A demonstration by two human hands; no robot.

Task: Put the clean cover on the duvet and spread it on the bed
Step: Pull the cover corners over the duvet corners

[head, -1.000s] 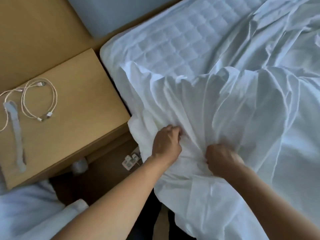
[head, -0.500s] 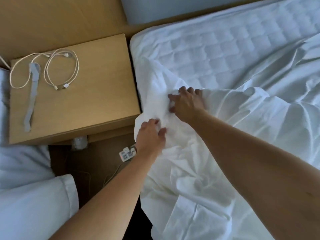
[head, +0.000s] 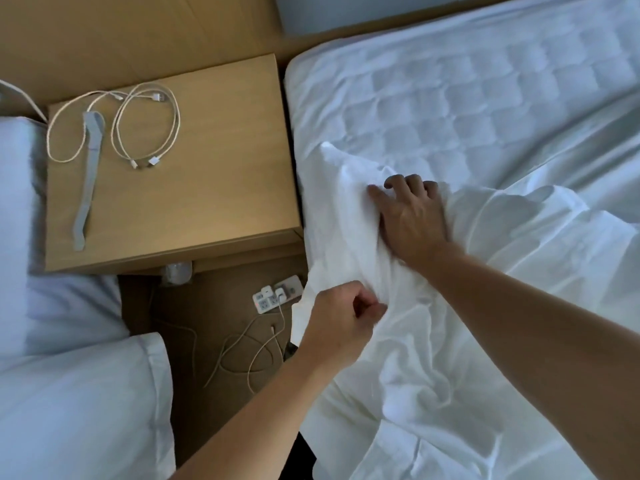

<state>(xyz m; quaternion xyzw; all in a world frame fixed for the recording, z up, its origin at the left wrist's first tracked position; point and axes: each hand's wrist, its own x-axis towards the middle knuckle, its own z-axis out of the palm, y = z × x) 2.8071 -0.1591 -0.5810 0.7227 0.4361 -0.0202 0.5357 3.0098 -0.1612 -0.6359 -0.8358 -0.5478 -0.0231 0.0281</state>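
**Entry: duvet cover corner, left edge of the bed**

- White crumpled thin-cloth duvet cover (head: 433, 358): heaped over the centre and lower right of the frame, on the bed. Soft, matte and heavily creased. Whether the duvet is inside cannot be told.
- Bed with white quilted mattress pad (head: 467, 98): upper right, square-stitched, bare of cover.
- Right hand (head: 412, 216): centre frame, fingers bent and clawed into a ridge of the cover, thumb out to the left.
- Left hand (head: 341, 320): below it, fingers curled, pinching the cover's edge.
- Key relation: the cover's peaked corner (head: 329, 154) lies up and left of the right hand, which is the nearer. The ridge runs from the left hand up to that peak. The next pull is probably along it, toward the mattress corner.
- Pale wood bedside bench (head: 214, 188): upper left, smooth, carrying looped white cables (head: 149, 126) and a grey strap (head: 88, 174).
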